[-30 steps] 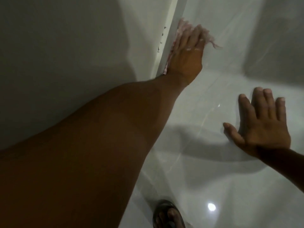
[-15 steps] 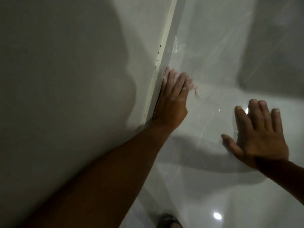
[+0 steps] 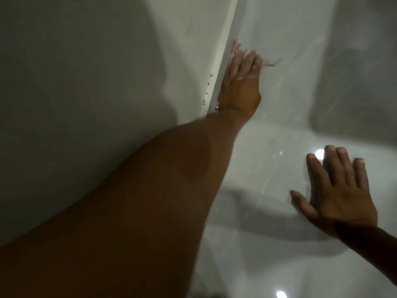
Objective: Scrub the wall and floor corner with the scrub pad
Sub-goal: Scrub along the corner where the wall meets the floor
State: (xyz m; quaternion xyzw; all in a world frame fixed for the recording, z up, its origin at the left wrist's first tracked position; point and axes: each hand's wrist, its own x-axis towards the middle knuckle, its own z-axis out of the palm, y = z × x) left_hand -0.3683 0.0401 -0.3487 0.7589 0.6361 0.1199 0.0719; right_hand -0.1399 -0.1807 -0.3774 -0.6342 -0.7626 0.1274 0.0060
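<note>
Compared with half a second earlier, the left hand (image 3: 240,87) is seen farther up along the corner seam (image 3: 225,50), with the forearm stretched out and filling more of the lower left of the view. The right hand (image 3: 341,196) has barely shifted; it is planted flat on the floor (image 3: 268,244), at the right. A ceiling-light reflection formerly hidden behind its fingertips is now seen just beside them.

The scrub pad (image 3: 235,47) is pressed under the left hand against the base of the wall (image 3: 86,104), right at the wall-floor joint. Only pinkish edges are shown: one past the fingertips, one near the wrist, plus a frayed strand (image 3: 272,63) trailing to the right. The left fingers (image 3: 247,61) are laid nearly straight and close together over the pad, pushing it down rather than curling round it; motion blur is present there. The right fingers (image 3: 341,166) are spread wide, nothing held.

Counts: two hands, one pad, one wall, one floor, one pale skirting strip along the seam. Small dark specks (image 3: 207,90) are noted on the wall by the strip, about five. Two bright light reflections are seen on the glossy floor tiles.
</note>
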